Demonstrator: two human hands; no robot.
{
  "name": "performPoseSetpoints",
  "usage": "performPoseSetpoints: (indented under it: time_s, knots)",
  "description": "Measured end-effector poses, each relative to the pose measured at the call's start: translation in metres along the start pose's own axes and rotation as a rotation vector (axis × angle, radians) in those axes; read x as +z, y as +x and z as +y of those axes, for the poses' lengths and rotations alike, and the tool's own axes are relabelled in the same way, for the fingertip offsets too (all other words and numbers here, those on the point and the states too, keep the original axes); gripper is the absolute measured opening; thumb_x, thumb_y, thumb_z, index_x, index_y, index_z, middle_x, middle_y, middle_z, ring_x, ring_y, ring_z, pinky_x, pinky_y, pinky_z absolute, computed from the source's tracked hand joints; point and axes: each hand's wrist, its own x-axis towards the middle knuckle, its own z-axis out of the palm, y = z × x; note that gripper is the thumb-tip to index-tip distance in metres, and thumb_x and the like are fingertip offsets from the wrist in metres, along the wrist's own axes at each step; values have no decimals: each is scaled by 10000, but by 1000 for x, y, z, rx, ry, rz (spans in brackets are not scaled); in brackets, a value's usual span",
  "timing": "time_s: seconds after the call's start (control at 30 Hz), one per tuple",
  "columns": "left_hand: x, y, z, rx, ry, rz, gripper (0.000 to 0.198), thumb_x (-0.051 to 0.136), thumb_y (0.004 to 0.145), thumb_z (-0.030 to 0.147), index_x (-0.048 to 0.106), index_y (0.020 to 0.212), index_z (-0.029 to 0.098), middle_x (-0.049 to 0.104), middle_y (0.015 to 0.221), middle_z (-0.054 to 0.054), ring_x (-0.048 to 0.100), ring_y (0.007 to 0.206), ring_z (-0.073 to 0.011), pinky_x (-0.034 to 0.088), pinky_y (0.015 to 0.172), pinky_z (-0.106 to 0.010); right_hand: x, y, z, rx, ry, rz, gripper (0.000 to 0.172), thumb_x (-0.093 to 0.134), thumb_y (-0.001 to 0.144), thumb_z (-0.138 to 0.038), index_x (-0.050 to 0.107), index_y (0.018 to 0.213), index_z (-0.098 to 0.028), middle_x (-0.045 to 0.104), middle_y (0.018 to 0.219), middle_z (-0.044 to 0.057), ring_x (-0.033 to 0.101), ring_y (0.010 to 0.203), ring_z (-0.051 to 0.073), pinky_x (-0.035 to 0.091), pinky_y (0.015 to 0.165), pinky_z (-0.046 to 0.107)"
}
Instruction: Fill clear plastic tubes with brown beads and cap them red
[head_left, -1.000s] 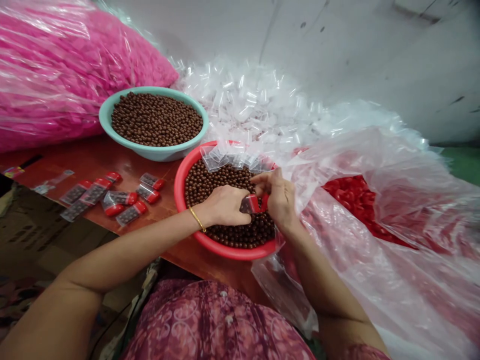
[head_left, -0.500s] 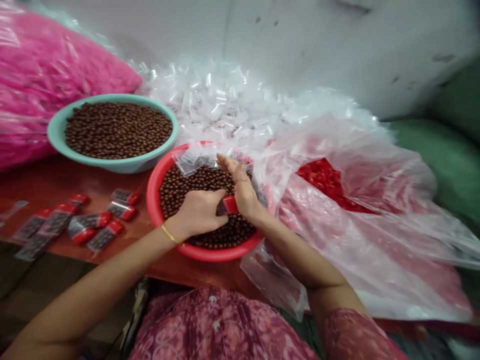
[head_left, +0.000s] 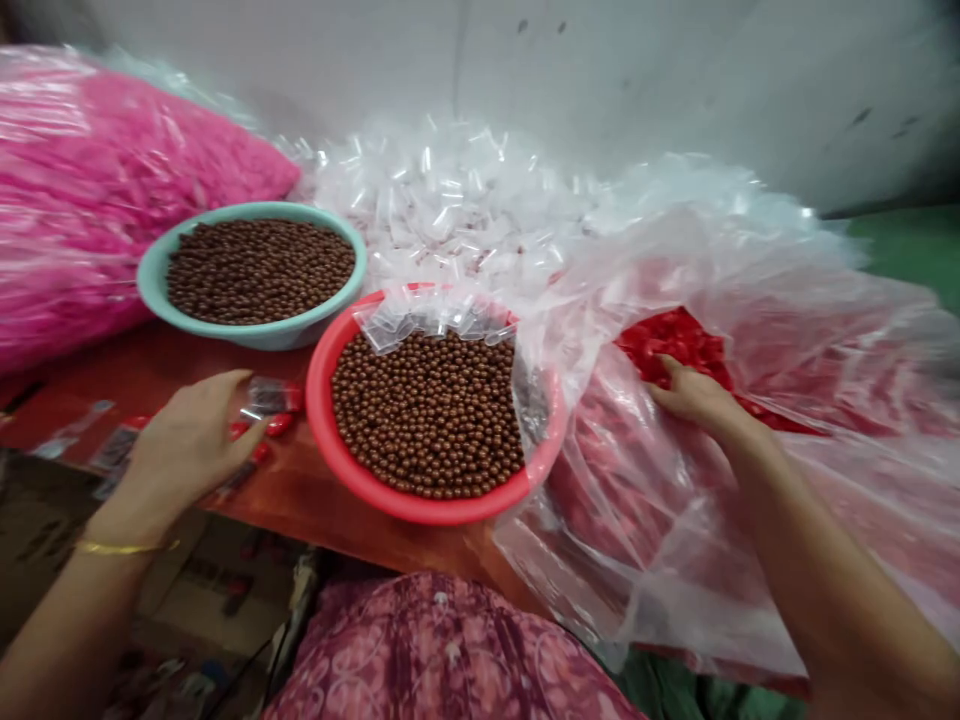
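My left hand (head_left: 184,440) is at the left of the table, fingers apart, over several small clear boxes with red caps. One filled box (head_left: 268,397) lies just beyond its fingertips. My right hand (head_left: 694,395) reaches into the mouth of a large clear plastic bag at the loose red caps (head_left: 679,340); the digits that show are stretched apart, and nothing is visible in them. Between the hands stands a red basin (head_left: 420,512) full of brown, shiny beads (head_left: 435,420). Empty clear boxes (head_left: 397,325) lie on the beads along its far side.
A light blue basin (head_left: 176,318) of similar beads stands behind at the left, beside a big bag of pink pieces (head_left: 97,200). Clear empty boxes (head_left: 465,200) are heaped against the wall (head_left: 637,90). The plastic bag (head_left: 600,500) overlaps the red basin's right rim.
My hands have parted from above the red basin. The left went left to the filled boxes and let go of the red-capped box; the right went right to the red caps.
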Motion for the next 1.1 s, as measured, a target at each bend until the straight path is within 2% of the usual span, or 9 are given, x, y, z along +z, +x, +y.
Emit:
performPoseSetpoints:
  time_s: [0.1,0.23,0.43,0.53,0.63,0.7,0.83,0.97,1.1]
  knots:
    - [-11,18,36,177,9,162,378,293,941,280,539,1163,98,619,1143,-137,546,1053,-231,416,894,-317,6,-3,-15,96,-146,-185,344,635,776,-260,688,1043,-49,659,945,290,679,803,325,382,537,349]
    - [-2,60,74,239,81,79,282,362,912,219,623,961,123,647,896,-114,589,862,-229,443,689,-297,-2,-8,-31,138,-237,-344,316,473,871,-261,657,1061,-89,627,1094,252,637,982,360,483,653,393]
    - [15,108,79,510,221,133,280,375,900,137,622,1032,161,594,1078,-144,567,949,-226,414,649,-280,-7,-17,-39,186,-250,-425,458,289,926,-247,516,1266,-41,517,1283,242,531,1172,334,462,870,403]
    - [10,109,77,634,219,176,241,403,891,127,634,960,137,609,1037,-146,576,862,-205,402,644,-292,-9,-18,-43,213,-247,-440,469,263,930,-249,501,1278,-43,492,1309,237,510,1194,322,441,876,384]
    - [4,96,86,746,261,137,240,404,857,56,627,782,104,630,773,-127,577,714,-207,370,586,-307,-12,-19,-46,228,-234,-446,472,251,933,-252,489,1285,-47,481,1317,233,498,1202,315,420,845,366]
    - [5,86,99,796,335,86,250,406,814,3,619,716,89,622,682,-130,582,662,-224,331,534,-310,-14,-20,-49,232,-224,-443,483,236,936,-264,473,1297,-46,470,1323,234,488,1207,314,399,829,363]
    - [12,79,134,877,390,-35,271,396,760,-45,643,717,56,651,698,-171,607,666,-244,299,493,-310,-18,-23,-53,239,-204,-426,502,214,939,-280,480,1291,-41,473,1311,243,486,1195,298,363,780,356]
    - [20,88,156,988,155,-151,252,424,796,11,667,773,77,687,790,-165,639,768,-236,397,597,-316,-20,-25,-56,240,-184,-371,461,257,941,-276,544,1218,-45,514,1273,235,519,1127,266,344,740,332]
    - [25,93,149,777,-281,-228,207,515,803,120,658,953,115,697,965,-120,643,917,-242,462,749,-331,-25,-22,-55,361,-168,-251,427,305,952,-295,595,1122,-32,616,1100,235,568,1008,252,332,712,318]
